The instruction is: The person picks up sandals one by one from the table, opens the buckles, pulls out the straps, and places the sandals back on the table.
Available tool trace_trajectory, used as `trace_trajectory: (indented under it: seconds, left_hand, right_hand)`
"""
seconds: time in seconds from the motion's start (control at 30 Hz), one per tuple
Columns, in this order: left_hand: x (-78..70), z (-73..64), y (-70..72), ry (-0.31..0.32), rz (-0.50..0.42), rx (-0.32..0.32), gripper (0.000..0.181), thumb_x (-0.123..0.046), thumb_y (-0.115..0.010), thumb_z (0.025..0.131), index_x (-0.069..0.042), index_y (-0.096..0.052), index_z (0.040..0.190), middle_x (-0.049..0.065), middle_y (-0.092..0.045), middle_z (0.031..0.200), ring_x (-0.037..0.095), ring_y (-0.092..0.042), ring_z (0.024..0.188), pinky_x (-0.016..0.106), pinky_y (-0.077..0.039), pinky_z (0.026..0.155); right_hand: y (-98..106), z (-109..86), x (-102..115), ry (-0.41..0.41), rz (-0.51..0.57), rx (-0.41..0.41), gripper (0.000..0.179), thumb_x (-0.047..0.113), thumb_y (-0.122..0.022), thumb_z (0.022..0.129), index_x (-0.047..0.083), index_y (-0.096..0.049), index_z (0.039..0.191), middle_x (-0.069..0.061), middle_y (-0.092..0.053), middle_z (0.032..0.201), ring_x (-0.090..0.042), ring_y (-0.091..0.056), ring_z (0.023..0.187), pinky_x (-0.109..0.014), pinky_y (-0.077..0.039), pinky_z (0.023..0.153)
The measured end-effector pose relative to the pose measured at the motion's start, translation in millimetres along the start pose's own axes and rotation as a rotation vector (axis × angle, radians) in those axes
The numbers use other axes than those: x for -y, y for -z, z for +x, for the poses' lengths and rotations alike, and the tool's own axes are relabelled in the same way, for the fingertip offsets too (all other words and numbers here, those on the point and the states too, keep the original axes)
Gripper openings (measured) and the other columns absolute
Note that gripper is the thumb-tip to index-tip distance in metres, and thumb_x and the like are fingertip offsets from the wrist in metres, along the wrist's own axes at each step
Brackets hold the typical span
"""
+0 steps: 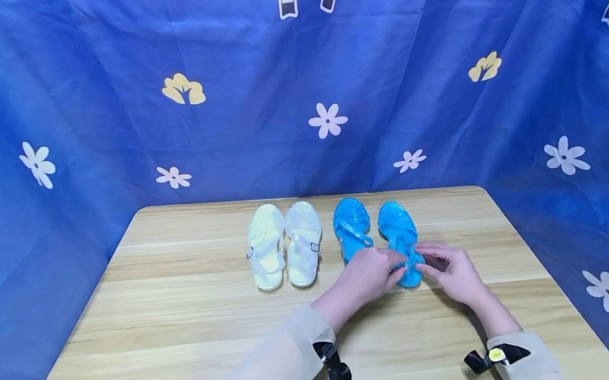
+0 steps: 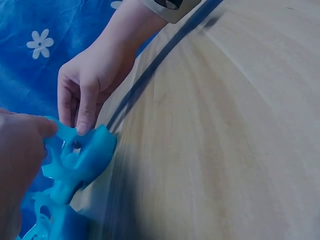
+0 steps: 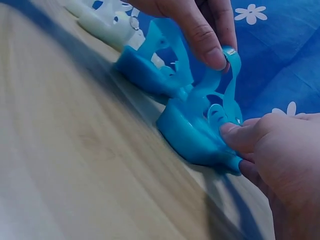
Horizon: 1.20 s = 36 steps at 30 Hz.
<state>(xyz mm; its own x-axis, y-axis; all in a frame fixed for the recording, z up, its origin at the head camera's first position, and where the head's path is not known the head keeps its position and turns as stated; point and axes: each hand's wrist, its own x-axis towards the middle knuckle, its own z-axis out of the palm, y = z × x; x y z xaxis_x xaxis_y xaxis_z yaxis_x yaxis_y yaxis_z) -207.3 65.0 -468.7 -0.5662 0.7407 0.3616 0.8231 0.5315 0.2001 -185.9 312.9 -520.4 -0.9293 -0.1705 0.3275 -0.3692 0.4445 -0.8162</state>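
Two blue jelly sandals stand side by side with their toes toward the back of the table. Both hands are at the right blue sandal. My left hand reaches across from the left and pinches its ankle strap, near a small metal buckle. From the right, my right hand pinches the sandal's side near the heel, thumb against a loose strap end. The left blue sandal lies just beyond my left hand, its heel partly hidden by that hand.
A pair of whitish clear sandals, one left and one right, stands left of the blue ones. Everything rests on a wooden table. A blue patterned curtain hangs behind and along both sides.
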Motion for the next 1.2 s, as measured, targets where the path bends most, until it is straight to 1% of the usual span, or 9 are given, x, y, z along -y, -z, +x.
trace_trajectory:
  seconds: [0.23, 0.37, 0.53, 0.6, 0.67, 0.87, 1.07, 1.2]
  left_hand:
    - [-2.1, -13.1, 0.8, -0.055, -0.062, -0.036, 0.027, -0.030, -0.069, 0.105, -0.014, -0.079, 0.124, -0.003, -0.077, 0.119, 0.008, -0.073, 0.107, 0.022, -0.057, 0.092]
    - [-3.5, -20.1, 2.9, -0.089, -0.081, -0.057, 0.025, -0.030, -0.070, 0.105, -0.013, -0.080, 0.121, -0.002, -0.078, 0.117, 0.008, -0.073, 0.106, 0.020, -0.056, 0.091]
    - [-6.8, -29.4, 6.0, -0.132, -0.122, -0.071, 0.024, -0.028, -0.071, 0.104, -0.012, -0.080, 0.119, -0.001, -0.078, 0.115, 0.006, -0.073, 0.106, 0.018, -0.055, 0.093]
    - [-8.6, -32.8, 7.3, -0.145, -0.140, -0.073, 0.024, -0.028, -0.073, 0.103, -0.012, -0.080, 0.119, -0.001, -0.078, 0.115, 0.006, -0.072, 0.107, 0.018, -0.054, 0.094]
    - [-10.2, -36.0, 8.0, -0.153, -0.146, -0.071, 0.023, -0.028, -0.073, 0.103, -0.012, -0.080, 0.119, -0.001, -0.078, 0.114, 0.006, -0.072, 0.107, 0.018, -0.054, 0.094]
    - [-15.9, -43.1, 9.5, -0.179, -0.160, -0.067, 0.018, -0.028, -0.072, 0.104, -0.015, -0.082, 0.112, -0.004, -0.079, 0.109, 0.005, -0.073, 0.103, 0.016, -0.054, 0.091]
    - [-23.9, -48.1, 10.0, -0.205, -0.177, -0.061, 0.019, -0.029, -0.072, 0.104, -0.015, -0.082, 0.112, -0.004, -0.079, 0.109, 0.002, -0.072, 0.105, 0.013, -0.052, 0.092]
    - [-28.6, -52.2, 10.8, -0.213, -0.195, -0.061, 0.018, -0.029, -0.073, 0.103, -0.016, -0.082, 0.111, -0.005, -0.079, 0.108, 0.000, -0.072, 0.102, 0.011, -0.051, 0.091]
  right_hand:
    - [-3.2, -13.4, 6.5, 0.004, 0.029, 0.012, 0.032, -0.003, -0.079, 0.093, 0.001, -0.076, 0.124, -0.014, -0.071, 0.130, -0.035, -0.066, 0.123, -0.024, -0.054, 0.098]
    - [-6.0, -20.9, 11.6, 0.020, 0.017, 0.014, 0.032, -0.002, -0.080, 0.093, 0.003, -0.077, 0.124, -0.013, -0.072, 0.129, -0.032, -0.067, 0.122, -0.024, -0.054, 0.098]
    - [-9.4, -31.1, 16.1, 0.046, 0.002, 0.025, 0.032, -0.005, -0.080, 0.092, 0.001, -0.077, 0.123, -0.015, -0.072, 0.128, -0.029, -0.068, 0.122, -0.024, -0.054, 0.097]
    - [-10.5, -35.4, 17.1, 0.057, 0.004, 0.030, 0.032, -0.005, -0.080, 0.091, 0.001, -0.076, 0.123, -0.016, -0.072, 0.128, -0.028, -0.068, 0.121, -0.026, -0.055, 0.096]
    - [-11.2, -39.2, 18.3, 0.052, 0.013, 0.033, 0.033, -0.004, -0.081, 0.091, 0.002, -0.077, 0.123, -0.013, -0.073, 0.128, -0.026, -0.069, 0.120, -0.027, -0.056, 0.096]
    - [-12.3, -48.3, 21.8, 0.065, 0.008, 0.033, 0.033, -0.005, -0.082, 0.089, 0.003, -0.078, 0.121, -0.009, -0.074, 0.126, -0.020, -0.069, 0.119, -0.024, -0.055, 0.096]
    - [-11.8, -59.1, 26.6, 0.080, 0.018, 0.031, 0.036, -0.005, -0.083, 0.088, 0.006, -0.078, 0.121, -0.010, -0.074, 0.126, -0.021, -0.069, 0.120, -0.022, -0.054, 0.097]
    - [-11.8, -66.2, 27.8, 0.084, 0.009, 0.035, 0.037, -0.005, -0.084, 0.087, 0.008, -0.078, 0.121, -0.009, -0.074, 0.126, -0.021, -0.069, 0.119, -0.022, -0.054, 0.097]
